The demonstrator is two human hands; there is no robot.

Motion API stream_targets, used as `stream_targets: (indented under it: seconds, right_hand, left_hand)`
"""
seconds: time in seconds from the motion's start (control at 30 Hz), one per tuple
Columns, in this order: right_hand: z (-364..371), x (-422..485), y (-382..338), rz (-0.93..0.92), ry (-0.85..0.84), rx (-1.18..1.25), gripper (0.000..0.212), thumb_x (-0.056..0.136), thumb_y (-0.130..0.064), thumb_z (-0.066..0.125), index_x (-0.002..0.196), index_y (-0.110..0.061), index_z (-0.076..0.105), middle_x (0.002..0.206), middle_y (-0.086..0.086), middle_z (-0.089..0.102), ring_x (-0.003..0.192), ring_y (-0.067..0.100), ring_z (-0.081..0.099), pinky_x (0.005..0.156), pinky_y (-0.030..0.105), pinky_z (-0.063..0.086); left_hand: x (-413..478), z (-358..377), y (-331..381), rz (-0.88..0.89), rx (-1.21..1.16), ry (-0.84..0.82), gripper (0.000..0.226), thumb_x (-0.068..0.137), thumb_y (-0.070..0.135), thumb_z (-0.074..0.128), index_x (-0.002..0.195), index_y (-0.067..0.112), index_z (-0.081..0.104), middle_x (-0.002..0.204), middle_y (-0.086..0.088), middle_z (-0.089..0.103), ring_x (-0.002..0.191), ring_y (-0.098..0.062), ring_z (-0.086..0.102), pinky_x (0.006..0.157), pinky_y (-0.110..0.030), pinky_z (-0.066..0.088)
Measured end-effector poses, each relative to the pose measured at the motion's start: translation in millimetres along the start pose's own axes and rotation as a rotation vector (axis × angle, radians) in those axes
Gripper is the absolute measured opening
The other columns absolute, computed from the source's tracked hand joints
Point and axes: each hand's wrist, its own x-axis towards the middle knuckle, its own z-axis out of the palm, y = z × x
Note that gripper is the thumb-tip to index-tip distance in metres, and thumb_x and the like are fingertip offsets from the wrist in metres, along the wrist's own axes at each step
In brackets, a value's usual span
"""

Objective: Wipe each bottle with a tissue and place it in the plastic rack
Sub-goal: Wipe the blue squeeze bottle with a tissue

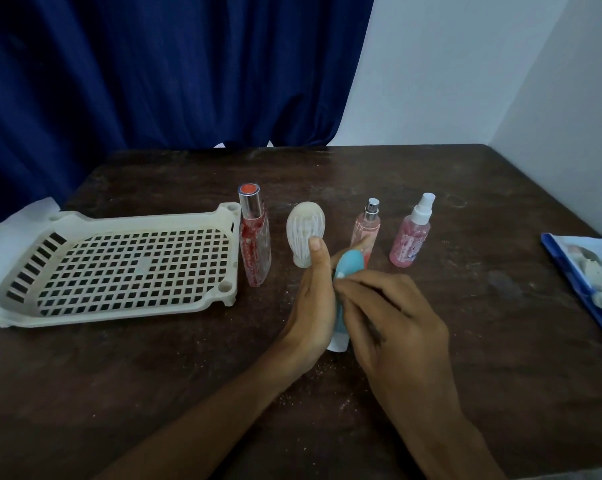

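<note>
From the head view, my left hand (310,306) holds the blue bottle (350,265) above the worktop (483,358), just in front of the row of other bottles. Its rounded end points away from me and its white cap points toward me. My left fingers curl round its far side, with the thumb lying straight along its near side. My right hand (396,327) lies over the bottle's middle from the right. Its fingers (369,289) are pressed together and bent, pinching a tissue (341,277) against the bottle; only a white sliver shows at their tips.

The rack (119,271) lies well apart to the left. Beside it stand a red bottle (254,244), a white bottle (304,233), a slim pink bottle (366,226) and a pink spray bottle (410,237). A tissue pack (597,271) lies at the right edge.
</note>
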Motion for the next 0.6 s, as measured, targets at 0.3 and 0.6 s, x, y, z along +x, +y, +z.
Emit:
stream_targets:
  seconds: [0.3, 0.6]
  right_hand:
    - [-3.1, -0.9, -0.3, 0.005, -0.024, -0.012, 0.020, 0.088, -0.008, 0.066, 0.106, -0.004, 0.076, 0.104, 0.005, 0.069, 0.094, 0.013, 0.063, 0.088, 0.017, 0.049]
    - [-6.4, -8.3, -2.8, 0.045, 0.044, -0.017, 0.022, 0.085, -0.006, 0.072, 0.106, -0.004, 0.075, 0.104, 0.008, 0.071, 0.093, 0.015, 0.066, 0.092, 0.014, 0.047]
  left_hand:
    - [-1.1, 1.0, 0.3, -0.063, -0.119, -0.072, 0.060, 0.103, 0.060, 0.023, 0.105, 0.023, 0.070, 0.099, -0.004, 0.072, 0.098, -0.013, 0.068, 0.092, -0.030, 0.052]
    - [-3.1, 3.1, -0.3, -0.049, -0.231, -0.127, 0.046, 0.100, 0.046, 0.039, 0.111, 0.018, 0.074, 0.078, 0.001, 0.064, 0.073, -0.010, 0.061, 0.074, -0.026, 0.050]
